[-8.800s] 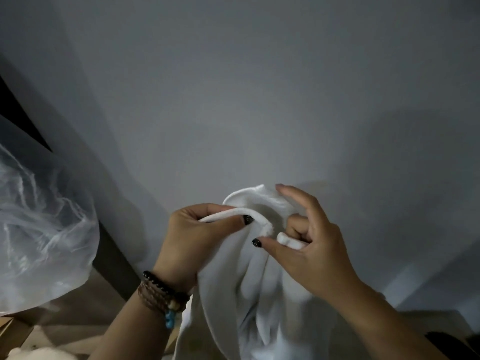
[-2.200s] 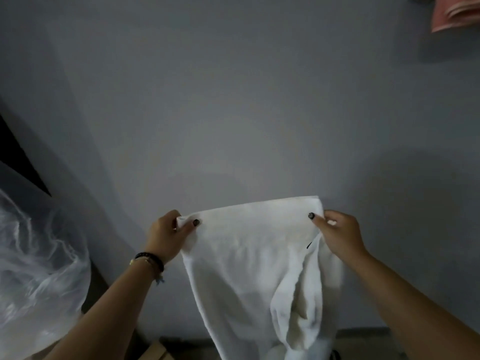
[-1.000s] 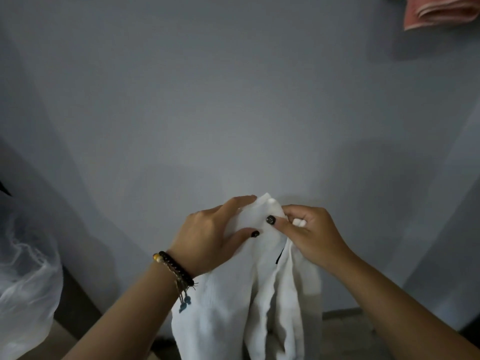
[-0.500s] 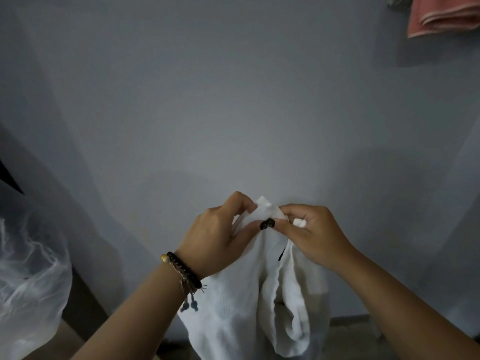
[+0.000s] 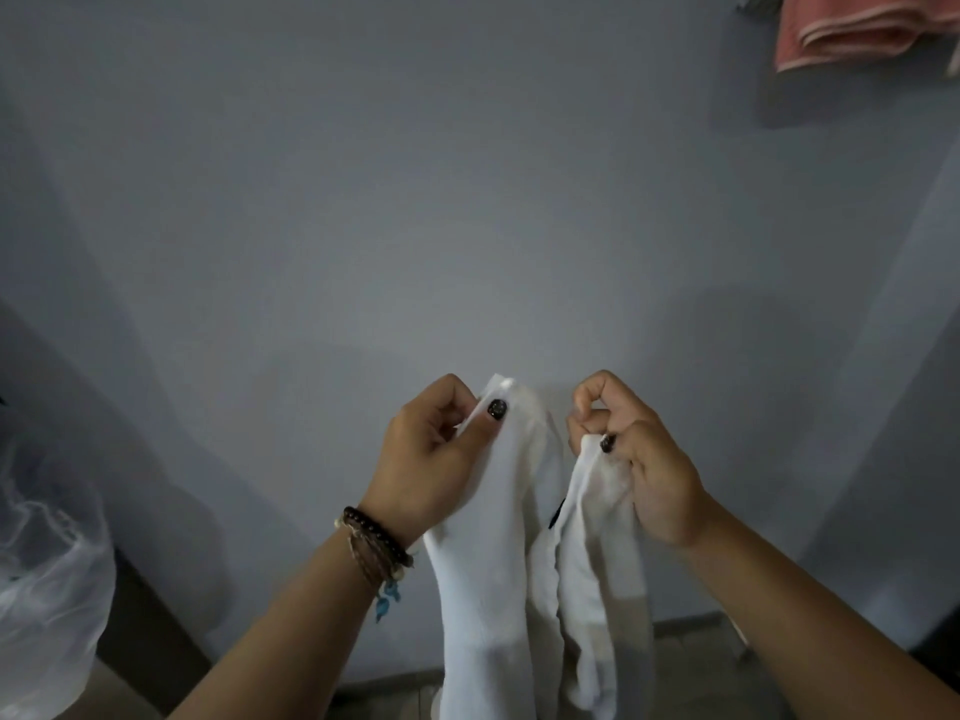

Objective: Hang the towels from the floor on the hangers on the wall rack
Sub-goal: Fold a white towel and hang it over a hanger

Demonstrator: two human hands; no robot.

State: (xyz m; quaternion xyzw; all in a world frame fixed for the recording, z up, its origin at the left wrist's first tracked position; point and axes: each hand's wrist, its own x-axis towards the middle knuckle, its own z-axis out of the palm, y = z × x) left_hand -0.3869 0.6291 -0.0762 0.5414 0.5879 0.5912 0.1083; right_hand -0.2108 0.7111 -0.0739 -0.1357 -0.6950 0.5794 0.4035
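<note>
L hand [image 5: 434,459] pinched white towel [image 5: 498,563] top edge w/ thumb; R hand [image 5: 641,459], at 3 o'clock, clenched on its other edge.

dim, flat light | soft shadows on wall [image 5: 467,200] | wide-angle bending at edges | slightly soft

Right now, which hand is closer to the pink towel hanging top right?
The right hand. It is below the pink towel and left of it; the left hand is farther left.
</note>
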